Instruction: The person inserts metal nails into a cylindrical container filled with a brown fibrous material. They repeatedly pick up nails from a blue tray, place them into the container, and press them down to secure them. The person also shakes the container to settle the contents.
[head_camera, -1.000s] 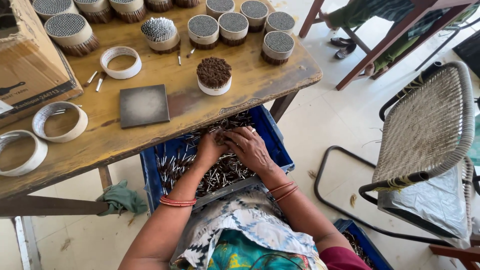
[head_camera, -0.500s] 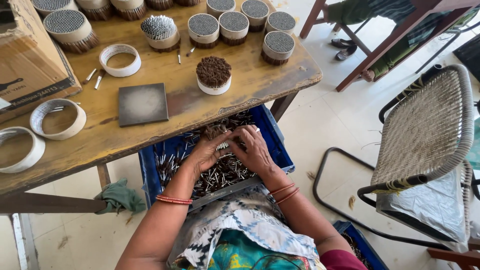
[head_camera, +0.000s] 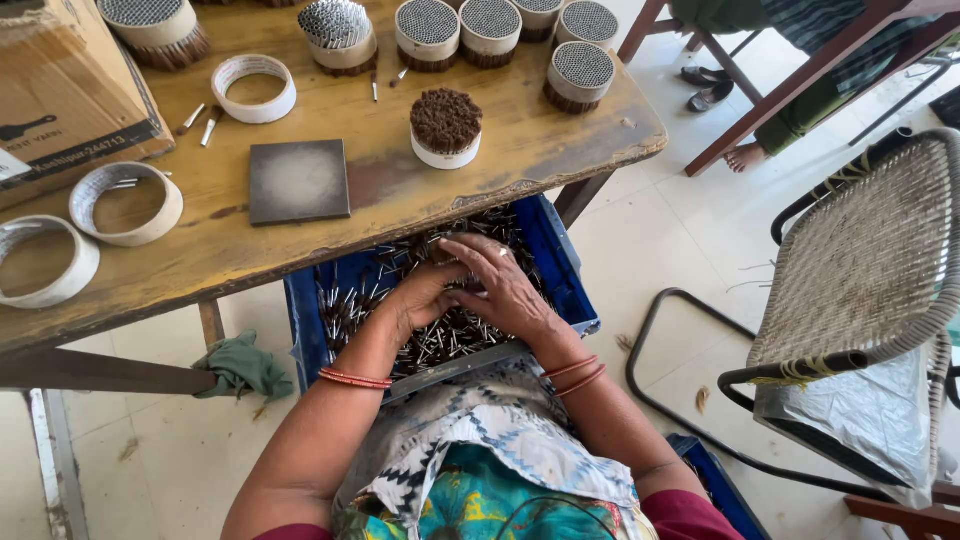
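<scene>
Under the worn wooden surface (head_camera: 330, 230) sits our blue plastic crate (head_camera: 565, 270) of thin metal-tipped sticks (head_camera: 440, 340); our left hand (head_camera: 425, 295) and right hand (head_camera: 500, 285) meet inside it, fingers curled together, gathering a bunch.

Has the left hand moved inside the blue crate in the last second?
Yes. The left hand has drawn back from the table edge toward the person, inside the blue crate.

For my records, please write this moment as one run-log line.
left hand: in blue crate, on small brush pieces | right hand: over same pile, beside left | wooden table: filled rings, dark square tile
</scene>
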